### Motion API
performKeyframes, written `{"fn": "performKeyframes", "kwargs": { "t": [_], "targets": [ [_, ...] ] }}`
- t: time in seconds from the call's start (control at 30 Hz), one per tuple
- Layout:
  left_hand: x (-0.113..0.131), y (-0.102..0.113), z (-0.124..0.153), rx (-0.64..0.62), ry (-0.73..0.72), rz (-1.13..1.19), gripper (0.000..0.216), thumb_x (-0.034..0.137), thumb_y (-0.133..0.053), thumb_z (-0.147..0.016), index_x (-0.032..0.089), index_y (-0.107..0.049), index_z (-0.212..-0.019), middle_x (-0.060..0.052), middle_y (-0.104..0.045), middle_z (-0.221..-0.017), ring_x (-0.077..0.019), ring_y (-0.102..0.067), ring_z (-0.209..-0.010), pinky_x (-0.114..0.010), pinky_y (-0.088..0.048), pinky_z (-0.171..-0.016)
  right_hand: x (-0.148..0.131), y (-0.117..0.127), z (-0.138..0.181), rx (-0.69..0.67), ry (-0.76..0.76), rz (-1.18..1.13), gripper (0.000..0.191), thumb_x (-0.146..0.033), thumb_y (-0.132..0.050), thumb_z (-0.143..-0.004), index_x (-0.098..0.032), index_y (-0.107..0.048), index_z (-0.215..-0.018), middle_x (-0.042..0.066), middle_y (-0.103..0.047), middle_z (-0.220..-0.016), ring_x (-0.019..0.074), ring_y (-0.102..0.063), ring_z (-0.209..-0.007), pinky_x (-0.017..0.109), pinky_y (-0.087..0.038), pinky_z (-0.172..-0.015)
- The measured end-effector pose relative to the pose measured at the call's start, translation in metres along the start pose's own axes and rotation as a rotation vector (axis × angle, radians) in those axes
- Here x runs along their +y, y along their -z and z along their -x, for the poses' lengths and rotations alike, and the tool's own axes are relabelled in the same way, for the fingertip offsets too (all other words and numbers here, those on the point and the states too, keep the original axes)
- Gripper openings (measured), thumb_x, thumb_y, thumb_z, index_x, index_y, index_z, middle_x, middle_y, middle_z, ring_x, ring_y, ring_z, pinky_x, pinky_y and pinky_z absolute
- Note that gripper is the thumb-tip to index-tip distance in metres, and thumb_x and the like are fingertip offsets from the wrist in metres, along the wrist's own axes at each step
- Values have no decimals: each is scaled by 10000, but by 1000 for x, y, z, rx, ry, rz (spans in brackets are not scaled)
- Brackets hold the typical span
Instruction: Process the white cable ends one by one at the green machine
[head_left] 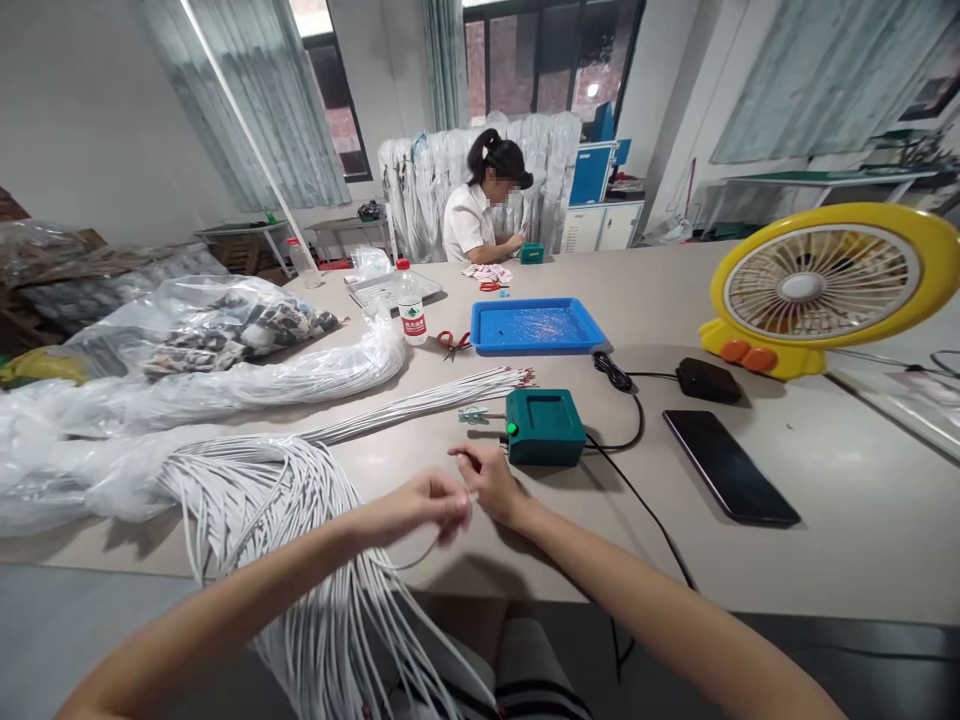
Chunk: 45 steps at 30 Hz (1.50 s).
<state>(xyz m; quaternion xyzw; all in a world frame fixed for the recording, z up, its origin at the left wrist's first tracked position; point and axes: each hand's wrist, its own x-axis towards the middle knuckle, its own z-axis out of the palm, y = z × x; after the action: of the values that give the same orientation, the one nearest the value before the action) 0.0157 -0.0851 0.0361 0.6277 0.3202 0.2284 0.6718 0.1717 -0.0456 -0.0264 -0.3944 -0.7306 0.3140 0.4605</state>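
My left hand (420, 505) pinches the end of a thin white cable (420, 558) that loops down toward the table's near edge. My right hand (491, 480) is closed beside it, fingertips meeting the same cable end. Both hands hover just in front of a small green box device (545, 427). A thick bundle of white cables (300, 540) spills over the table edge to my left. A second sheaf of cables with red-tipped ends (450, 392) lies pointing at the green box.
A black phone (730, 466), a black adapter (708, 380) with cord, and a yellow fan (829, 285) sit to the right. A blue tray (536, 327), red scissors (452, 343), a water bottle (410, 303) and plastic bags (187, 330) lie beyond. A person (480, 205) works at the far end.
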Motion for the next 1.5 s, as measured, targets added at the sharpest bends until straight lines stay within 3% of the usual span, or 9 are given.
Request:
{"fn": "performKeyframes", "kwargs": {
  "t": [0.1, 0.2, 0.37, 0.57, 0.87, 1.0, 1.13, 1.3, 1.5],
  "targets": [
    [1, 34, -24, 244, -78, -49, 429, 504, -703, -725, 81, -658, -663, -20, -569, -541, -97, -547, -519, -208, -434, -543, 0, 0, -2, 90, -60, -78, 321, -294, -364, -924, -142, -614, -1054, 4, -564, -638, 112, -473, -527, 226, -387, -507],
    [-4, 48, -31, 276, -67, -9, 401, 481, -717, -715, 83, -665, -732, -22, -590, -603, -119, -588, -504, -228, -456, -511, -2, -1, -5, 97, -175, -320, 326, -405, -467, -891, -166, -604, -1065, -5, -542, -666, 94, -422, -502, 217, -346, -452],
    [-15, 46, -26, 272, -36, 41, 328, 396, -765, -689, 84, -667, -715, -32, -619, -592, -128, -611, -522, -222, -460, -516, -10, 0, -9, -16, -297, -578, 272, -434, -629, -791, -169, -654, -848, -22, -485, -627, 70, -356, -484, 207, -287, -422],
    [-22, 48, -29, 156, 27, 106, 316, 381, -730, -742, 85, -650, -665, -57, -665, -600, -116, -612, -558, -199, -412, -544, -17, 2, -7, -33, -264, -543, 232, -375, -666, -781, -159, -678, -698, 5, -510, -711, 69, -394, -540, 206, -302, -451],
    [-19, 45, -25, 101, 105, 262, 298, 361, -741, -735, 76, -656, -723, -50, -661, -640, -123, -636, -560, -226, -466, -597, -10, 14, -13, 128, -266, -584, 228, -374, -651, -805, -177, -587, -710, -35, -447, -648, 62, -377, -497, 212, -308, -450],
    [-15, 44, -23, 168, 88, 327, 279, 318, -754, -727, 97, -654, -867, -29, -661, -650, -120, -633, -538, -216, -455, -563, -16, 9, -6, 144, -208, -424, 131, -326, -608, -850, -199, -605, -881, 0, -523, -812, 81, -508, -625, 203, -412, -525],
    [-13, 42, -23, 167, 120, 348, 247, 297, -758, -720, 91, -651, -805, -40, -666, -662, -122, -636, -540, -215, -451, -562, -18, 3, 1, 141, -126, -273, 157, -274, -596, -860, -225, -602, -1009, 20, -540, -901, 120, -586, -777, 224, -482, -613],
    [-13, 39, -23, 162, 121, 362, 255, 312, -755, -718, 79, -651, -721, -49, -669, -643, -123, -633, -520, -220, -459, -559, -14, 5, -1, 157, -56, -142, 262, -233, -607, -855, -254, -578, -1115, 20, -545, -941, 106, -572, -745, 221, -484, -597],
    [-14, 40, -22, 159, 136, 376, 247, 305, -741, -733, 83, -637, -709, -51, -670, -621, -126, -628, -491, -218, -449, -531, -12, 8, -4, 148, 57, -100, 242, -174, -618, -846, -257, -606, -1073, 13, -541, -944, 85, -543, -706, 204, -466, -562]
  ]
}}
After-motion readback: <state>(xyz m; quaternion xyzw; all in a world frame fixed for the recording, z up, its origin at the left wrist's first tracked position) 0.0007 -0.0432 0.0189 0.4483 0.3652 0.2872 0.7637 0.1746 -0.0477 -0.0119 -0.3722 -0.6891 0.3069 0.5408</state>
